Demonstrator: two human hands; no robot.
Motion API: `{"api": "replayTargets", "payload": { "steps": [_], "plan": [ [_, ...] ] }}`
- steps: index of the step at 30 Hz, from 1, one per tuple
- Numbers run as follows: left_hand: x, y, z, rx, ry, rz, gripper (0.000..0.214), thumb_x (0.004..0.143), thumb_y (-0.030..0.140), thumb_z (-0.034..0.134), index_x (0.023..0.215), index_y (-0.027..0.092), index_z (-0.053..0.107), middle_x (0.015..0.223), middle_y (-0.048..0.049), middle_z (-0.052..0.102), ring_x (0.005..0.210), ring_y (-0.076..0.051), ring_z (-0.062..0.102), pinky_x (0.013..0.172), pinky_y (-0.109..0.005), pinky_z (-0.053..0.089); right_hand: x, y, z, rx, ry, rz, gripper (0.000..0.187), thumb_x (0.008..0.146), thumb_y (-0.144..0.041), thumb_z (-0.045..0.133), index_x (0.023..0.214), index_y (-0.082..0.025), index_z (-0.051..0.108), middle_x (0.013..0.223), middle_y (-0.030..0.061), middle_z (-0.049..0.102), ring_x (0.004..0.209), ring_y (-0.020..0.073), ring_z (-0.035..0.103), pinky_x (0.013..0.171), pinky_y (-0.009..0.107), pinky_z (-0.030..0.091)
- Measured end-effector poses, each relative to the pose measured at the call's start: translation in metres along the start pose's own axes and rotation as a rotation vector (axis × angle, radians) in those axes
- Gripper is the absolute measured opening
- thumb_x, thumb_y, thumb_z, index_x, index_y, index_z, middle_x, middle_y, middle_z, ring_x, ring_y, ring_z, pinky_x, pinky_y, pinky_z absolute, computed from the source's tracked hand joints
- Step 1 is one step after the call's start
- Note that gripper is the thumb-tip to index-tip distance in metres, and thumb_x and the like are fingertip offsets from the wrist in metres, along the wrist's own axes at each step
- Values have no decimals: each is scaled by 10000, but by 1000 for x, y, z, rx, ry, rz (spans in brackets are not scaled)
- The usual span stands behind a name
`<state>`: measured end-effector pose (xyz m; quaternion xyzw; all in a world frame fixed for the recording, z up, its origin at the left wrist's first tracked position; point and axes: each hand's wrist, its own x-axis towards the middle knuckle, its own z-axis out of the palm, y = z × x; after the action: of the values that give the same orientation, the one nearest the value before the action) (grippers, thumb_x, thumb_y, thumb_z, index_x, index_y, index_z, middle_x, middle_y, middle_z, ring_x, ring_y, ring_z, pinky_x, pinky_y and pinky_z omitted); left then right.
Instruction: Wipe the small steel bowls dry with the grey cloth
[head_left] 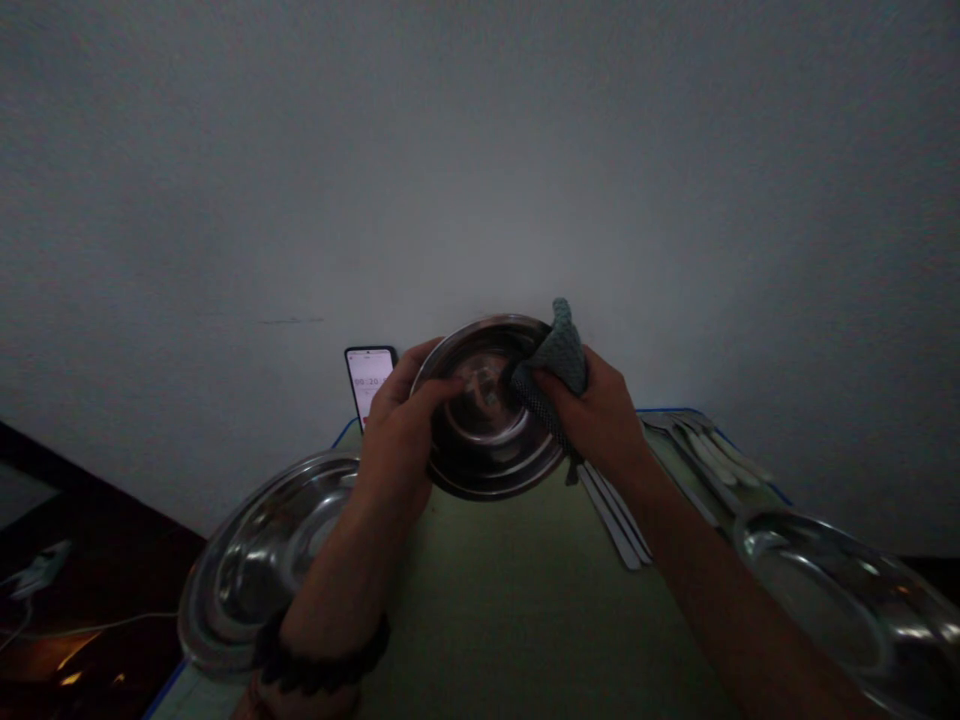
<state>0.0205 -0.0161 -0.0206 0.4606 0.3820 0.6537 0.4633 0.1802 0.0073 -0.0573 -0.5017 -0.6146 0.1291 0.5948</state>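
Note:
A shiny metal bowl [487, 455] is held up over the table, tilted so its inside faces me. My left hand [409, 420] grips its left rim, thumb inside and fingers behind. At the right rim, my right hand [592, 410] is closed on a grey-green cloth [561, 355], which is folded over the edge and presses against the inner wall. The fingers behind the bowl are hidden on both sides.
On the left of the green table [517, 620] lies a large metal bowl [255, 560]; another metal bowl [832, 600] is at right. Several pieces of cutlery [709, 450] lie at the back right. A phone [361, 375] leans on the wall. A white cable [112, 625] runs at lower left.

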Motion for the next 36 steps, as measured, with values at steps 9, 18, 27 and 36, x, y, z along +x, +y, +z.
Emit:
{"api": "replayTargets", "payload": {
  "steps": [9, 18, 27, 36],
  "plan": [
    [-2, -2, 1, -87, -4, 35, 197, 668, 199, 693, 862, 222, 681, 761, 32, 688, 688, -119, 633, 629, -211, 480, 1, 3, 1, 61, 12, 28, 252, 778, -362, 597, 931, -165, 636, 859, 57, 669, 780, 201, 587, 706, 347, 440],
    [0, -6, -1, -100, -20, 17, 213, 677, 206, 699, 886, 234, 676, 785, 33, 697, 707, -126, 646, 655, -225, 499, 2, 5, 1, 77, 0, 37, 227, 775, -365, 600, 893, -173, 630, 826, 43, 658, 746, 187, 578, 680, 336, 438],
    [1, -7, -1, -123, -22, 22, 195, 675, 211, 705, 867, 239, 684, 757, 44, 693, 668, -112, 643, 629, -214, 506, 2, 5, 1, 76, -6, 50, 241, 772, -354, 605, 906, -156, 635, 841, 54, 662, 756, 189, 577, 690, 343, 438],
    [1, -9, -2, -97, -22, 37, 217, 683, 229, 703, 898, 247, 685, 811, 29, 705, 737, -139, 662, 690, -248, 522, 2, 5, 1, 81, -7, 63, 240, 761, -367, 608, 897, -171, 631, 837, 55, 662, 760, 198, 582, 700, 359, 447]
  ]
}}
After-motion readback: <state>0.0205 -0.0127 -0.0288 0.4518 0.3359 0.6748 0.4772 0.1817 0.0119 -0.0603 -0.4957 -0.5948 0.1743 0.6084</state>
